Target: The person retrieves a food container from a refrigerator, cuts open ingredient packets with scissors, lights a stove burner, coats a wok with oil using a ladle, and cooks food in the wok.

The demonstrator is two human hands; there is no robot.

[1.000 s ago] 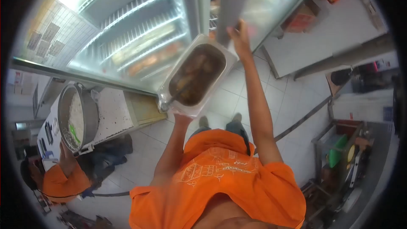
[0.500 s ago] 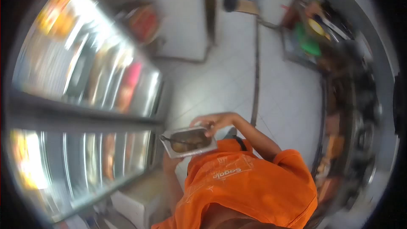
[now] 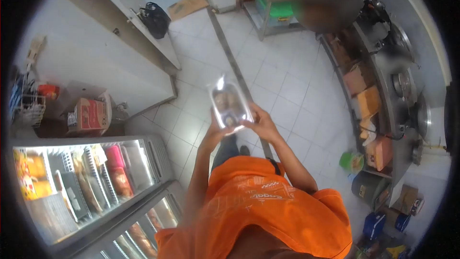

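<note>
In front of my body I hold a pale rectangular food tray (image 3: 231, 107) under a shiny clear cover. Several rounded brownish pieces show through it, but I cannot make out what food they are. My left hand (image 3: 216, 133) grips the tray's near left corner, and my right hand (image 3: 261, 123) grips its near right side, thumb on the rim. The fingers beneath the tray are hidden.
At left stands a lit glass-fronted fridge (image 3: 155, 156) stocked with packages. A cardboard box (image 3: 92, 115) rests behind it. Along the right runs a counter with pans (image 3: 424, 120). A black bag (image 3: 155, 20) hangs by the doorway. A green tub (image 3: 351, 161) is low at right.
My view has turned left, away from facing the fridge closely. The tray has moved up and slightly right and now points lengthwise away from me. Both hands hold its near end.
</note>
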